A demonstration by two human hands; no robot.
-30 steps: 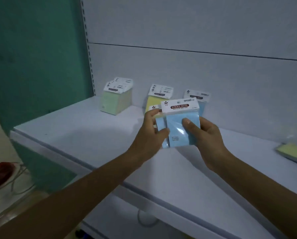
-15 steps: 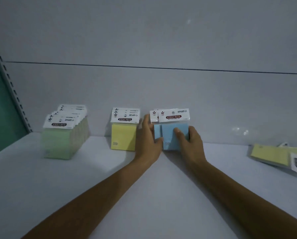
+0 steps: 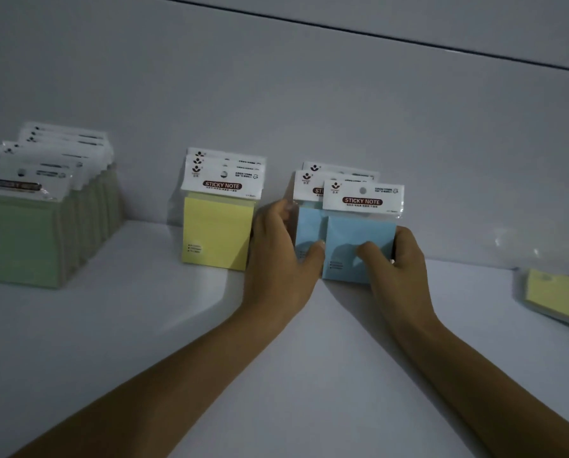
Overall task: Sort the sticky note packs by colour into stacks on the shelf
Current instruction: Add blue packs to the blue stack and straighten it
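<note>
Three upright rows of sticky note packs stand against the shelf's back wall: green packs (image 3: 22,233) at the left, yellow packs (image 3: 215,233) in the middle, blue packs (image 3: 359,236) to their right. My left hand (image 3: 276,256) grips the left side of the blue row, thumb on a rear blue pack (image 3: 308,226). My right hand (image 3: 398,259) holds the front blue pack at its right edge, thumb across its face. The front pack stands on the shelf, shifted a little right of those behind it.
Loose yellow packs (image 3: 557,295) lie flat at the shelf's right edge, near some clear wrapping. The white shelf surface (image 3: 144,342) stretches toward me. The grey back panel (image 3: 309,94) rises behind the rows.
Both hands carried the blue packs from mid-air to the back wall and set them down beside the yellow row. My view has drawn closer to the shelf.
</note>
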